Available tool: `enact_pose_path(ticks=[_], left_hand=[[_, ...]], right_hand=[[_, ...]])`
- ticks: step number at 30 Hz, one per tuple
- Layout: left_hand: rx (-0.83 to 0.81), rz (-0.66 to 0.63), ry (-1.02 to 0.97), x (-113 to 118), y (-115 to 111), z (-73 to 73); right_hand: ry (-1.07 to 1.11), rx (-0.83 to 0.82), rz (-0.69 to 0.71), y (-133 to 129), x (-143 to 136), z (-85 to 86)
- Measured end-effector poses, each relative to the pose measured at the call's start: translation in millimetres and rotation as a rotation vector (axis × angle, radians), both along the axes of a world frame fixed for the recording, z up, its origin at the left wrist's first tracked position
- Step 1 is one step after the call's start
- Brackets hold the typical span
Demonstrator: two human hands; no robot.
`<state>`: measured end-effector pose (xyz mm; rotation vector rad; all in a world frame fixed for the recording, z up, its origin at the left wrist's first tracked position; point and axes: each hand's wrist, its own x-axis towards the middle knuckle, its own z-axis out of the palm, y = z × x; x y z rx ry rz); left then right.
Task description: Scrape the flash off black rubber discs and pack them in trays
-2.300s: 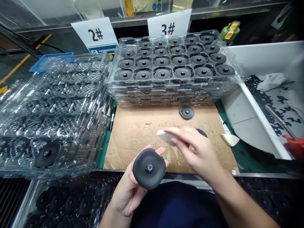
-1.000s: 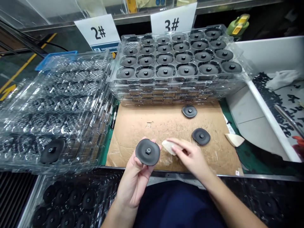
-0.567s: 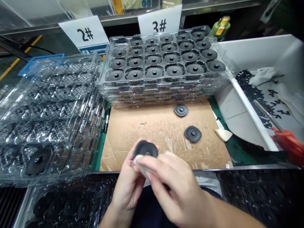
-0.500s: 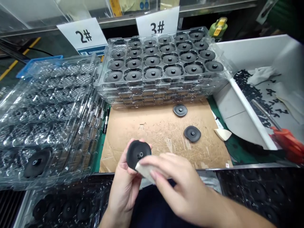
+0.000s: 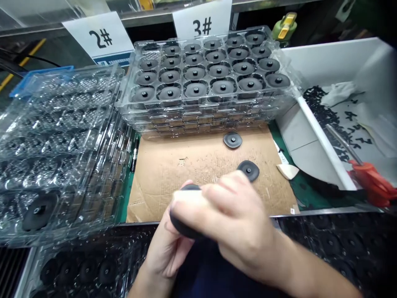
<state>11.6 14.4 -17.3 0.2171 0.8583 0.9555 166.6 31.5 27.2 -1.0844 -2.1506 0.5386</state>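
My left hand grips a black rubber disc above the near edge of the cardboard. Bent over the disc's face is my right hand, blurred by motion, its fingers closed on a pale wiping pad that is mostly hidden. The disc's centre stub is covered by this hand. Two similar parts lie on the cardboard: a black disc just past my right knuckles and another disc farther back. A cream wedge-shaped pad rests at the cardboard's right edge.
Stacked clear trays filled with black discs stand at the back. More clear trays rise at the left. A white bin on the right holds black scraps, with a red-handled tool at its edge. Disc trays sit below the front edge.
My right hand has swung up and over the disc, covering its centre and most of the pale pad. My left hand still holds the disc. The whole view has shifted slightly.
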Motion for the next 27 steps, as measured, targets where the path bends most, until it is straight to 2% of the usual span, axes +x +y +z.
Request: enact_pose_path(ticks=[2,3,5,7,10,11,13,15,17,20,21,22,24,25,27], left_hand=[[0.012,-0.051,-0.055,0.5,-1.9,-0.5],[0.032,-0.066,-0.084,-1.1,-2.4,-0.7],[0.068,-0.1,-0.133,-7.1,-2.4,-0.6],[0.084,-0.15,-0.184,-14.5,-1.9,-0.3],[0.091,-0.183,-0.261,-22.1,-2.2,-2.0],[0.089,-0.177,-0.271,-23.2,-2.7,-3.4],[0.077,-0.165,-0.293,-23.6,-3.9,-6.6],[0.066,-0.164,-0.324,-22.5,-4.8,-8.5],[0.048,-0.172,-0.338,-20.3,-5.1,-8.2],[0.031,-0.184,-0.316,-16.3,-4.8,-5.4],[0.021,-0.187,-0.306,-15.0,-4.9,-4.7],[0.013,-0.187,-0.296,-14.0,-5.1,-4.5],[0.008,-0.163,-0.256,-12.8,-5.9,-5.4],[0.013,-0.146,-0.226,-12.5,-6.4,-6.4],[0.022,-0.123,-0.166,-12.4,-7.2,-8.5]], right_hand=[[0.057,0.046,0.217,13.7,0.4,-0.4],[0.089,0.025,0.254,19.0,1.3,-1.6],[0.142,-0.088,0.157,23.5,4.6,-7.5],[0.234,-0.202,-0.051,19.6,8.3,-20.8],[0.3,-0.35,-0.313,6.2,11.4,-59.9],[0.27,-0.391,-0.347,2.1,11.8,-76.5],[0.19,-0.456,-0.326,-3.3,12.4,-106.7],[0.16,-0.478,-0.296,-4.5,13.8,-121.1],[0.178,-0.469,-0.331,-2.9,15.9,-110.6],[0.24,-0.333,-0.361,0.2,16.1,-58.5],[0.238,-0.233,-0.286,0.9,14.8,-39.2],[0.199,-0.146,-0.12,1.6,12.9,-22.2],[0.111,-0.078,0.136,3.0,8.7,-0.2],[0.053,-0.102,0.192,3.8,6.8,4.6],[-0.062,-0.173,0.117,5.3,3.0,5.5]])
